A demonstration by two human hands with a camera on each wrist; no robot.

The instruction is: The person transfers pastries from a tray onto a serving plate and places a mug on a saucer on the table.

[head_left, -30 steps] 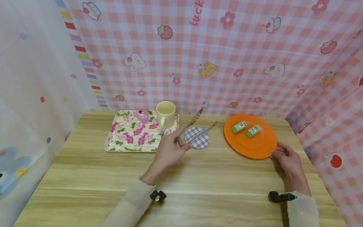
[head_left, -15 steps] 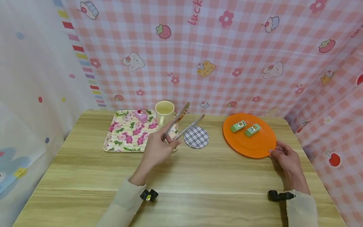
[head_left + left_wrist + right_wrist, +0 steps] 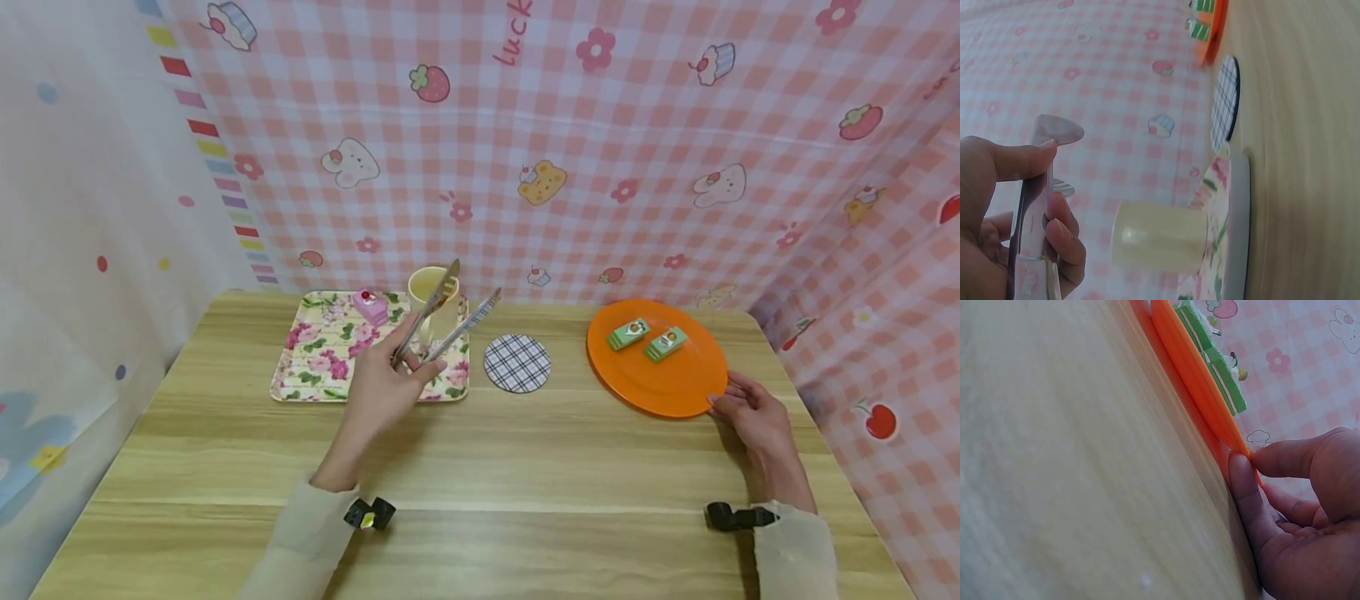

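Observation:
My left hand (image 3: 384,382) grips metal tongs (image 3: 467,324), whose two arms stand spread apart with nothing between their tips. They hover above the flowered tray (image 3: 303,371), in front of the pale yellow mug (image 3: 1159,237) on it. A pink toy cake slice (image 3: 372,309) lies on the same tray, left of the mug. At the right, my right hand (image 3: 761,427) pinches the near right rim of an orange plate (image 3: 656,390) between thumb and fingers. On that plate lie two green cake slices, one on the left (image 3: 627,334) and one on the right (image 3: 666,343).
A round checked coaster (image 3: 517,364) lies on the wooden table (image 3: 525,467) between tray and plate. Pink checked cloth (image 3: 495,142) hangs behind the table and along its right side. A white dotted curtain (image 3: 97,208) is at the left.
My left hand has moved left with the tongs, from over the coaster to over the tray by the mug. My right hand still holds the plate's rim.

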